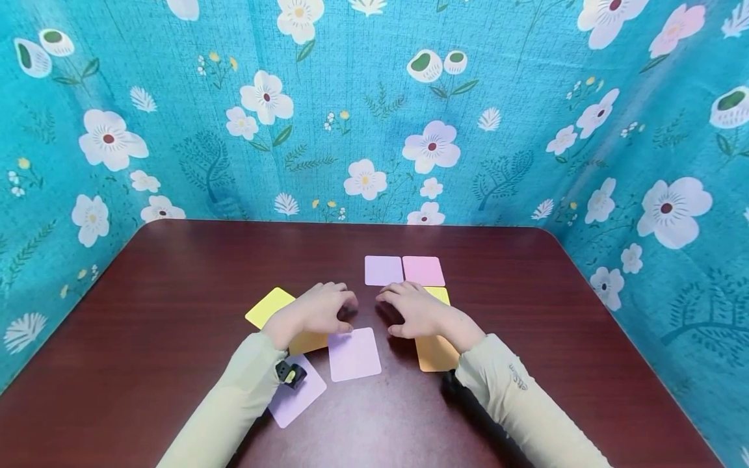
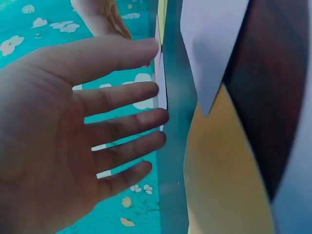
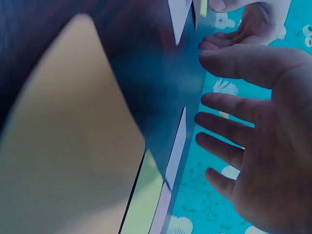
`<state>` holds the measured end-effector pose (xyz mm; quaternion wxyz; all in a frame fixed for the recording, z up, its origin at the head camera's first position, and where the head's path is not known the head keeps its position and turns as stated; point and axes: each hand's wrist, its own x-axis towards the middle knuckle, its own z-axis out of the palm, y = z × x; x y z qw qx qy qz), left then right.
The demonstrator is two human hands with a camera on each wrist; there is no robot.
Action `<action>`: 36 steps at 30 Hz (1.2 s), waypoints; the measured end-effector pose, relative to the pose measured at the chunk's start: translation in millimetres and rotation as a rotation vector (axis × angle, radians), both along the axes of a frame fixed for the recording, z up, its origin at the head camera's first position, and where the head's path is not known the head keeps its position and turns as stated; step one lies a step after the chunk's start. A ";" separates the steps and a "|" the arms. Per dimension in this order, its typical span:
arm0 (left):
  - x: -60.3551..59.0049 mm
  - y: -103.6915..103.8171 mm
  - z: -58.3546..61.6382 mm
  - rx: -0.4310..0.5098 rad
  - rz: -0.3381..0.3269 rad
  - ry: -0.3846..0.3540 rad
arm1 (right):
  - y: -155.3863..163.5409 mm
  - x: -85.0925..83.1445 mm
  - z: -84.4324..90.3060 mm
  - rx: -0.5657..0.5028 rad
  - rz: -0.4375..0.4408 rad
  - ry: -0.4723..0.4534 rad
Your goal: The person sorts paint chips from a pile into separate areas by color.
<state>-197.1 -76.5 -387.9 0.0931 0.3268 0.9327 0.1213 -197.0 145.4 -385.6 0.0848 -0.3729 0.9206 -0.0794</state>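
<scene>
My left hand (image 1: 316,311) hovers over a yellow card (image 1: 269,307) and an orange card (image 1: 308,342), fingers relaxed and holding nothing. Its thumb lies by the top edge of a pale lilac card (image 1: 354,354); whether they touch I cannot tell. Over another yellow card (image 1: 439,294) and orange card (image 1: 437,356) is my right hand (image 1: 418,311), loosely spread, with nothing in its grasp. Both wrist views show fingers apart: the left palm (image 2: 48,131) and the right palm (image 3: 273,141). Beyond the right fingers, a lavender card (image 1: 383,270) and a pink card (image 1: 424,271) lie side by side.
A lavender card (image 1: 298,390) lies under the left wrist, partly hidden by a black wrist device (image 1: 290,374). The dark reddish-brown table (image 1: 193,273) has rounded far corners. A blue floral cloth (image 1: 351,117) hangs behind it and along both sides.
</scene>
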 end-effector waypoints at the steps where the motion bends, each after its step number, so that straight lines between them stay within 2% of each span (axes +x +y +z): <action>1: 3.1 0.2 0.2 -0.005 0.001 0.004 | -1.3 2.8 0.5 0.000 0.007 0.000; 12: 40.3 5.2 -1.0 -0.160 0.004 0.063 | -18.5 27.5 -0.9 0.075 0.052 0.006; 17: 51.8 8.3 -2.8 -0.202 0.000 0.101 | -24.4 37.7 -4.0 0.109 0.064 0.023; 20: 54.1 10.2 -3.9 -0.221 -0.006 0.124 | -26.4 40.7 -6.1 0.128 0.063 0.050; 24: 53.5 10.9 -4.1 -0.219 -0.005 0.111 | -28.6 41.5 -8.5 0.143 0.056 0.079; 36: 49.9 10.2 -4.3 -0.140 -0.031 0.078 | -33.8 43.0 -6.6 0.164 0.026 0.081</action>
